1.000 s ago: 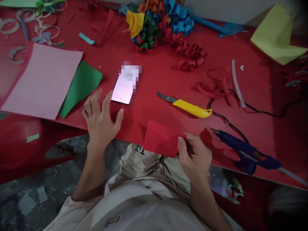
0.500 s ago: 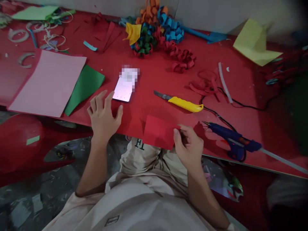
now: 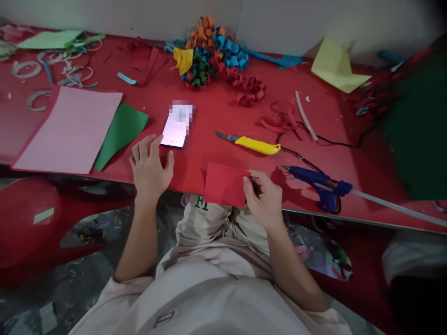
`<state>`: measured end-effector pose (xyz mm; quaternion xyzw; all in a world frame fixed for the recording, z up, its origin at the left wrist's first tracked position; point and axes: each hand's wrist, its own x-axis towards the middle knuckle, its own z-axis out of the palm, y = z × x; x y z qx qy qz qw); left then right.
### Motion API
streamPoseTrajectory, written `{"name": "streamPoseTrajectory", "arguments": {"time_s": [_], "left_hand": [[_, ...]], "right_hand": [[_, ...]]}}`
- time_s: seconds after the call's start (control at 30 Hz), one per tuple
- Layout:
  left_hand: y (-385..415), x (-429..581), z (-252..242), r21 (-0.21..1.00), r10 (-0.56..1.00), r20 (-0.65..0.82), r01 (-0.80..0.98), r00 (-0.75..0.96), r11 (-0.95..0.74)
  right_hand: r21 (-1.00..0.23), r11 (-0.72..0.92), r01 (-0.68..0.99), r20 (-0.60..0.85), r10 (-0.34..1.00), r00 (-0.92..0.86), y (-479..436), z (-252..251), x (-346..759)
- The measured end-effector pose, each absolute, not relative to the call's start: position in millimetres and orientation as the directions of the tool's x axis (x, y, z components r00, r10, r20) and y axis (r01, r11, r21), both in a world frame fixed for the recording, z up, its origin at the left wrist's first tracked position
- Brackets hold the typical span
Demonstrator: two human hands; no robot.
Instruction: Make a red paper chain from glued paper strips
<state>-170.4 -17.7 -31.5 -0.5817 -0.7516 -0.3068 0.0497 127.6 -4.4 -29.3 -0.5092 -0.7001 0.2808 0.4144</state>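
Between the thumb and fingers of my right hand (image 3: pixel 263 197) is the right edge of a red piece of paper (image 3: pixel 224 185). The paper overhangs the table's front edge, above my lap. My left hand (image 3: pixel 150 170) is spread, palm down, close to the lower end of a lit smartphone (image 3: pixel 177 126); its index fingertip is at the phone's corner, and whether it touches cannot be made out. A yellow utility knife (image 3: pixel 257 145) lies beyond the red paper, blade pointing left. To the right of my right hand lies a blue glue gun (image 3: pixel 316 181) with a glue stick in its back.
Pink paper (image 3: pixel 73 130) and green paper (image 3: pixel 120 132) lie at left. Curled paper chains (image 3: pixel 223 60) sit by the wall, with yellow paper (image 3: pixel 335 65) to their right. Red strips (image 3: pixel 279 121) and a black cord (image 3: pixel 342 143) lie behind the glue gun. A red chair (image 3: pixel 26 223) stands at left.
The view has shifted slightly, so table items on the right appear farther left. Both hands keep nearly the same pose, the right one still holding the red paper.
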Motion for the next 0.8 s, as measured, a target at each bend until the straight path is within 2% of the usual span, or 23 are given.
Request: {"name": "streamPoseTrajectory", "arguments": {"time_s": [0.13,0.23,0.3,0.37,0.5,0.7,0.8], "left_hand": [[-20.6,-168.6,-29.8,0.451,0.81,0.484,0.888,-0.331,0.092],[-30.2,-152.7,-23.2,0.556,0.803,0.533,0.826,-0.266,-0.096],[-36.8,-139.9,-20.3,0.592,0.85,0.5,0.782,-0.169,-0.192],[-40.3,-132.8,-21.4,0.551,0.873,0.46,0.824,-0.164,-0.135],[-38.3,-143.5,-29.7,0.445,0.798,0.481,0.885,-0.362,0.134],[-29.8,-160.7,-25.3,0.315,0.844,0.47,0.942,-0.258,0.113],[-26.6,-160.8,-22.8,0.311,0.845,0.484,0.947,-0.229,0.078]], "right_hand": [[-0.817,0.314,0.483,0.286,0.949,-0.134,-4.1,-25.6,126.1],[-0.84,0.28,0.464,0.249,0.96,-0.128,-3.6,-25.1,125.9],[-0.859,0.264,0.438,0.234,0.965,-0.123,-3.4,-26.9,126.6],[-0.873,0.252,0.417,0.225,0.968,-0.113,-3.2,-29.8,127.9],[-0.886,0.235,0.4,0.214,0.972,-0.096,-2.6,-34.3,130.7],[-0.882,0.243,0.403,0.217,0.97,-0.111,-1.5,-32.0,130.4],[-0.887,0.235,0.397,0.21,0.972,-0.105,-2.0,-32.2,130.6]]}}
